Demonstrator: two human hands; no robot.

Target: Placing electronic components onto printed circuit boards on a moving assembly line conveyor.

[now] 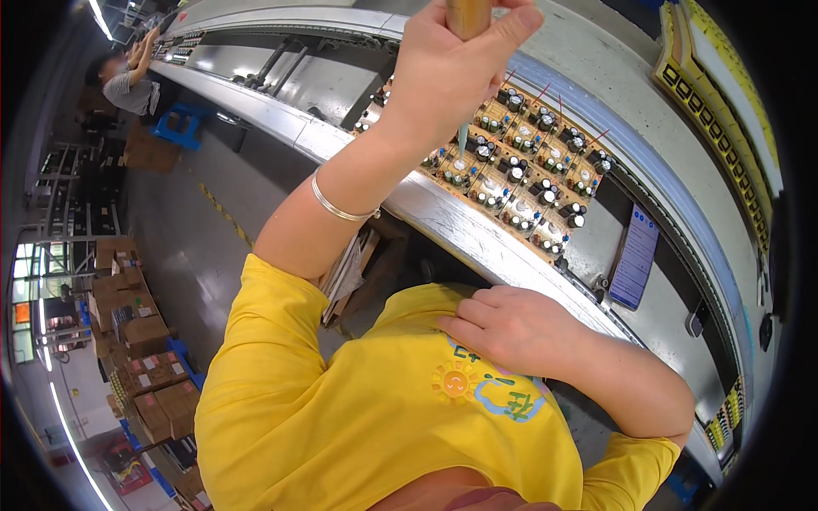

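The circuit board panel [520, 175] looks matt tan, studded with glossy black plastic capacitors. The tool [467, 17] in the left hand [456, 72] shows a smooth, wood-coloured barrel. A shiny metal bracelet [341, 207] circles the wrist. The conveyor rail [477, 234] is brushed grey metal; the shirt [375, 409] is soft yellow cloth.

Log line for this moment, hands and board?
left hand: gripping dispenser tube, nozzle over circuit board panel | right hand: resting on yellow shirt, empty
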